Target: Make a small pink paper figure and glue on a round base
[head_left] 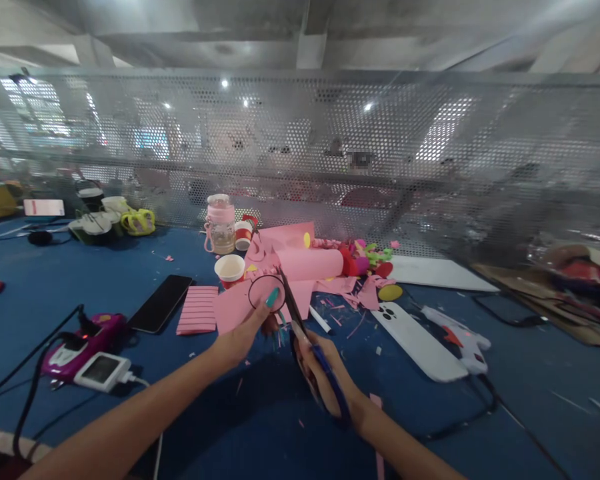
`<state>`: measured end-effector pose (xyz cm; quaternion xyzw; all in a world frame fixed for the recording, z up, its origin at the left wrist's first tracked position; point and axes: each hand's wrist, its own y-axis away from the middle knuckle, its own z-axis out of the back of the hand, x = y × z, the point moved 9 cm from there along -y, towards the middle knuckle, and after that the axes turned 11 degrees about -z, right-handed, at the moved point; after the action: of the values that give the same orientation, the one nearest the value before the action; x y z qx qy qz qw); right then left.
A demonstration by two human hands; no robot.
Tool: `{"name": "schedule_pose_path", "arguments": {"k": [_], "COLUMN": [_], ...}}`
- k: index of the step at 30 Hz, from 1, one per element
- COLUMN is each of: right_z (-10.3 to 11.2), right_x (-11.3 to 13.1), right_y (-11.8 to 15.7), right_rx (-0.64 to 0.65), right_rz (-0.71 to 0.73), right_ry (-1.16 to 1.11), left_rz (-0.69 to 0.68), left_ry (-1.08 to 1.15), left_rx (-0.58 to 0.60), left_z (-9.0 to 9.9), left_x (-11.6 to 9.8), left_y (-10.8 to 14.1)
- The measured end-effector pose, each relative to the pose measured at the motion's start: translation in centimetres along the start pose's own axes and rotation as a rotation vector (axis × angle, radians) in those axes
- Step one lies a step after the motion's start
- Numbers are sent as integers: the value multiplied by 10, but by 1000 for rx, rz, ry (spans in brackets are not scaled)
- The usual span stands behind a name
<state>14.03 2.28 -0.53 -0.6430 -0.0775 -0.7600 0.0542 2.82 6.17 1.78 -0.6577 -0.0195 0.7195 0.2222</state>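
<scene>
My left hand [247, 331] pinches a piece of pink paper [231, 309] with a dark circle outlined on it; the thumb, with a teal nail, lies over the circle. In my right hand [333, 377] is a pair of scissors [291, 301] with dark blue handles. Its blades point away from me and stand at the right edge of the circle; whether they touch the paper I cannot tell. Behind the hands lie a rolled pink sheet [313, 265] and a white paper cup [229, 267]. A white marker [321, 320] rests just right of the blades.
Left are a lined pink paper stack [198, 310], a black phone [161, 303] and a purple power strip [87, 347]. To the right lie a white phone [420, 343] and a glue gun [457, 337]. A pink-lidded bottle [221, 227] stands before a perforated metal screen [300, 153].
</scene>
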Motion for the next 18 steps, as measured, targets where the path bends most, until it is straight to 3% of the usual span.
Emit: {"name": "schedule_pose_path", "arguments": {"k": [2, 7, 13, 18], "right_z": [-1, -1, 3, 7], "right_x": [1, -4, -2, 2], "right_y": [0, 1, 2, 2], "right_rx": [18, 27, 8, -33], "right_rz": [-12, -67, -15, 27], "right_ry": [-10, -80, -21, 38], "left_rz": [6, 25, -27, 8], "left_ry": [-42, 15, 50, 76], "left_rx": [-30, 28, 41, 36], "left_z": [2, -8, -10, -11], "left_x": [-6, -14, -15, -12], "left_y": [-1, -1, 1, 1]}}
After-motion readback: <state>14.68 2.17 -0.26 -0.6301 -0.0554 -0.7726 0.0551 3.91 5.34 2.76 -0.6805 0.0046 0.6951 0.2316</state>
